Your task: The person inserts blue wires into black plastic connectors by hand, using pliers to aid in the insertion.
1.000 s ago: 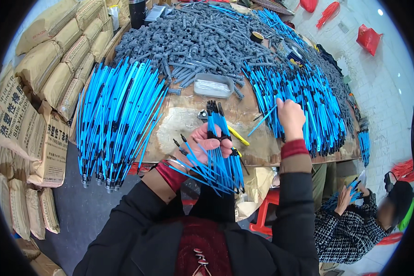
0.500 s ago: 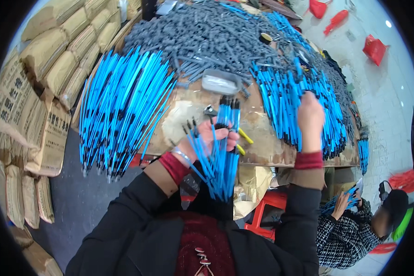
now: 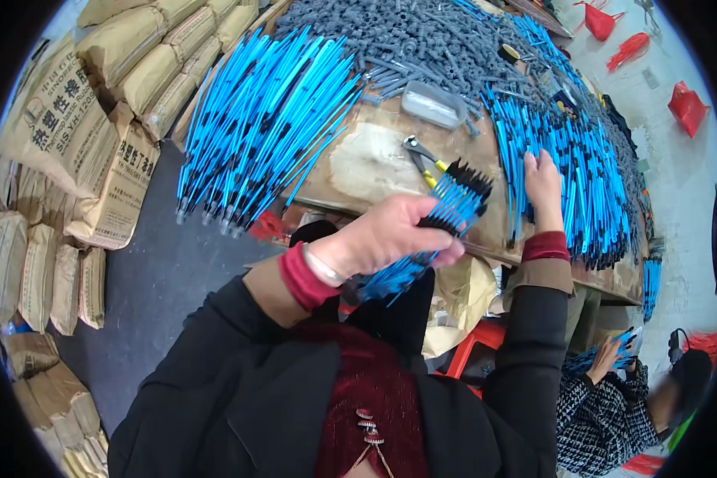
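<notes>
My left hand (image 3: 394, 237) is closed around a bundle of thin blue rods with black ends (image 3: 460, 199). The black tips fan out above my fingers, and the rest of the bundle slants down toward my lap. At the right-hand pile of blue rods (image 3: 593, 191), my right hand (image 3: 542, 182) rests at the near left side. Its fingertips point away from me and look apart, with no rod visible between them. Pliers with yellow handles (image 3: 421, 158) lie on the table just beyond the bundle.
Another pile of blue rods (image 3: 267, 119) covers the table's left side. Behind lie a heap of grey plastic pieces (image 3: 422, 48) and a clear plastic box (image 3: 434, 105). Stacked paper sacks (image 3: 127, 48) stand at left. A co-worker (image 3: 613, 406) holds blue rods at lower right, near a red stool (image 3: 474, 346).
My left hand has turned and moved slightly right and nearer, tilting the bundle so its black tips point up to the right. My right hand's fingers have straightened at the pile. The view has shifted.
</notes>
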Tool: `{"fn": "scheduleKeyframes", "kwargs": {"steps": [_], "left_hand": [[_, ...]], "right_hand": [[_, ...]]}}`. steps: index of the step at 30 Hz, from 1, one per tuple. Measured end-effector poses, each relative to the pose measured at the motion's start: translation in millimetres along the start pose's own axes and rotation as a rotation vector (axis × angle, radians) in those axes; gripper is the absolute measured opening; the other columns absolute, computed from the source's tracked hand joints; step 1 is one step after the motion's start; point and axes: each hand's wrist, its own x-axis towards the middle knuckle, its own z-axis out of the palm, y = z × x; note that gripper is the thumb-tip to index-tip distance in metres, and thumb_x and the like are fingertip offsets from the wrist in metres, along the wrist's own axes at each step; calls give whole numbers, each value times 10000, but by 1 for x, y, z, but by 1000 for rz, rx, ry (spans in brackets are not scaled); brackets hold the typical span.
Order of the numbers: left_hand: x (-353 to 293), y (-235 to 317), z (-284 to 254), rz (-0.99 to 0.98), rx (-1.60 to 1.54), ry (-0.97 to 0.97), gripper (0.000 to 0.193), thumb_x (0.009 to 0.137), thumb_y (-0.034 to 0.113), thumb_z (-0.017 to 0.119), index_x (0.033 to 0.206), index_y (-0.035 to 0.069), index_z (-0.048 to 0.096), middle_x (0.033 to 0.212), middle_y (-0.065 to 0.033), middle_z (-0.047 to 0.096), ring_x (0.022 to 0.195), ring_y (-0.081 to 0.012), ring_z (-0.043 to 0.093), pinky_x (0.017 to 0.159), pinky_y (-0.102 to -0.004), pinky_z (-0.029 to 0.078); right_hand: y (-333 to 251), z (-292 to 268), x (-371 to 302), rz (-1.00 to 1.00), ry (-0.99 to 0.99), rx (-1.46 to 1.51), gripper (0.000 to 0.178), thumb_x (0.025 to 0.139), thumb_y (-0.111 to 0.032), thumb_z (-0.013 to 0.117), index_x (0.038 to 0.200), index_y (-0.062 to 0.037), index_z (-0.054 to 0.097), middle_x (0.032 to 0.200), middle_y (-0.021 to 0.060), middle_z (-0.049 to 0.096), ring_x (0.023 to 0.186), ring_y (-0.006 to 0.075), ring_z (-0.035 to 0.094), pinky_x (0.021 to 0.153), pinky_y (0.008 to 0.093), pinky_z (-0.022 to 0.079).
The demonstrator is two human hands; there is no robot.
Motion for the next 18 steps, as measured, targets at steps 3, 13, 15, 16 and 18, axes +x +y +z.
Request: {"fn": "scheduleKeyframes", "kwargs": {"steps": [3,13,15,16,18], "left_hand": [[-37,1,0,-93,84,73,226,864,38,594,1089,14,575,945,-134,668,849,-201,661,783,-333,542],[-11,-34,-45,283,366,392,178,889,-14,526,1057,-4,586,939,-91,663,866,-165,635,780,-302,521],[-11,-39,-43,259,302,384,178,889,-9,533,1055,2,595,925,-76,660,850,-148,630,765,-285,515],[-12,-40,-42,242,239,382,177,889,-4,541,1053,8,604,912,-60,657,835,-131,624,749,-267,509],[-13,-41,-43,228,179,388,176,888,1,549,1051,14,613,898,-44,653,820,-114,619,734,-249,503]], "right_hand": [[3,16,-9,-451,404,-336,269,893,-200,570,1045,18,611,835,114,660,719,157,623,622,280,495],[-87,0,-101,-222,2,355,239,891,-107,595,1089,27,595,883,65,643,788,78,578,698,210,465],[-103,-4,-114,-246,-11,370,229,891,-98,594,1083,26,597,875,62,642,783,74,573,693,209,464],[-111,-5,-119,-270,-34,385,214,888,-95,597,1066,23,605,873,60,639,785,78,572,687,212,464],[-127,-3,-124,-325,-79,420,185,883,-89,605,1032,18,622,868,56,634,788,86,571,675,219,465]]}}
